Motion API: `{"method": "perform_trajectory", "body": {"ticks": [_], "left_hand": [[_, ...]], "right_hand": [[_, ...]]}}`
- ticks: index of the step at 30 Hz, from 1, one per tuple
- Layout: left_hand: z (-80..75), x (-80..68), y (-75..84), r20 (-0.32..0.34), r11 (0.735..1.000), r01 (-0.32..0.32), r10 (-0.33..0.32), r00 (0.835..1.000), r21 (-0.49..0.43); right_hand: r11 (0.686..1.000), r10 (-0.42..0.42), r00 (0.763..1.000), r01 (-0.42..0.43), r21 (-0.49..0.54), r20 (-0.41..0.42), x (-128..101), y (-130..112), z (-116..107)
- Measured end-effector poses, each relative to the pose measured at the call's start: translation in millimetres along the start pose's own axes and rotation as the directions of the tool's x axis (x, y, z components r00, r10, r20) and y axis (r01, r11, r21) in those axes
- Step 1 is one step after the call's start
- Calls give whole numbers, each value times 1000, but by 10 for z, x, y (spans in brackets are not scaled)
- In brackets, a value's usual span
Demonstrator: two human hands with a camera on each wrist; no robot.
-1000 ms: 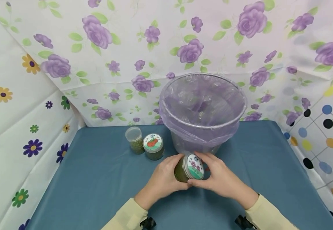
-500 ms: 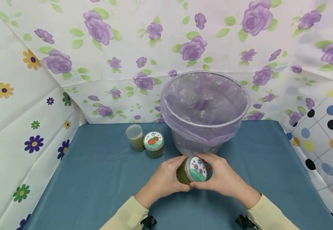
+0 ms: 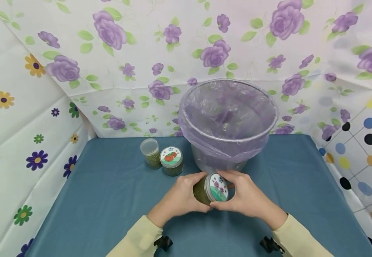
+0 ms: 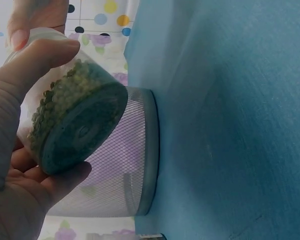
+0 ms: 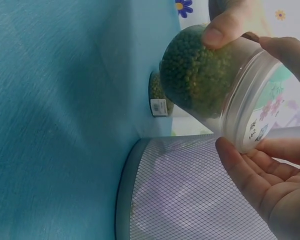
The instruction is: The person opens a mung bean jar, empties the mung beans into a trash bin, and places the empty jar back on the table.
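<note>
Both hands hold a clear plastic jar [image 3: 202, 191] of green beans or granules, tilted in front of the bin. Its lid [image 3: 219, 187] carries a pink flower label and faces right. My left hand [image 3: 181, 195] grips the jar's body, its thumb on the near side, as the left wrist view of the jar [image 4: 85, 105] shows. Fingers and thumb of my right hand [image 3: 247, 195] pinch the lid's rim. In the right wrist view the lid [image 5: 250, 105] sits on the jar, with the granules settled toward the base. The palms are partly hidden in the head view.
A mesh wastebasket [image 3: 218, 165] lined with a purple bag [image 3: 227, 148] stands just behind the hands. To its left are a jar [image 3: 172, 168] with a red fruit label and a pale-lidded jar [image 3: 152, 159] of green granules. A blue cloth [image 3: 115, 200] covers the table.
The head view has shifted slightly. Both hands keep their hold on the jar, which has moved a little left since half a second ago. The other jars and the wastebasket stay put.
</note>
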State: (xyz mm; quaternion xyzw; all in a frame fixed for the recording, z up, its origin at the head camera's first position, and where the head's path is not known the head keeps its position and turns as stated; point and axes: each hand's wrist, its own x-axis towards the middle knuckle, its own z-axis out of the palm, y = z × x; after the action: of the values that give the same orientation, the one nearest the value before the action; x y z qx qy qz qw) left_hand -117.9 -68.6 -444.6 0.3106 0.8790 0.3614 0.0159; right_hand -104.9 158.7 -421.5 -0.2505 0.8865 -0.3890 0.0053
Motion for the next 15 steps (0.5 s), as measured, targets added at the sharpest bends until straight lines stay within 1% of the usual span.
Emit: {"method": "perform_trajectory", "body": {"ticks": [8,15], "left_hand": [[-15,9,-24,13,999,-8,8,1000,-48],[-10,43,-9,19,998,-18,19,1000,-53]], "right_hand": [[998,13,1000,-14,65,6,27,36,23],[991,25,1000,-26,128,5,3,66,-2]]}}
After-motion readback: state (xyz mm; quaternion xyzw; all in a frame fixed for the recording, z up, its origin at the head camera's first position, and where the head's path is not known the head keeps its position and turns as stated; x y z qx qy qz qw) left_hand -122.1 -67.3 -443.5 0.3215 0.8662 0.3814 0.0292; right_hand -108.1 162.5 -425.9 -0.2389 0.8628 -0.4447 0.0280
